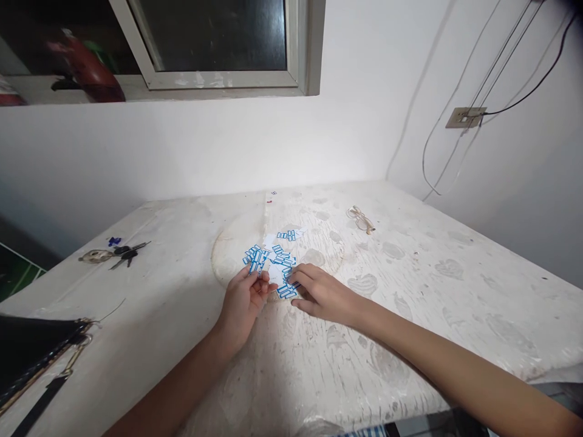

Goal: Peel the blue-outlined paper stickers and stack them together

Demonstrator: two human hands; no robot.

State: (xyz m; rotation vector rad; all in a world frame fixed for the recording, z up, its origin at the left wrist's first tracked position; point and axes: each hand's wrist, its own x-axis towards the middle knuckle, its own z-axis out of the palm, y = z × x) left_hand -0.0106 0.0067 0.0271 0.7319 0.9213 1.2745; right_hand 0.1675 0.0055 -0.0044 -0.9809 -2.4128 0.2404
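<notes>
Pinching white, blue-outlined paper pieces (259, 261) in our left hand (243, 297), we held our right hand (321, 292) curled beside the heap (284, 258), its grip unclear; the heap lay mid-table (182, 285), bright blue rectangles overlapping.

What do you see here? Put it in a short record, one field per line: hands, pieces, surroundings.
Left hand: the left hand pinches white pieces with blue outlines
Right hand: the right hand is at the right edge of the pile, fingers curled; its grip is unclear
Pile: more blue-outlined pieces around and between the hands, some overlapping
Surface: white table with faded patterns
Far right of pile: eyeglasses
Left side: keys; nearer, a black bag
</notes>
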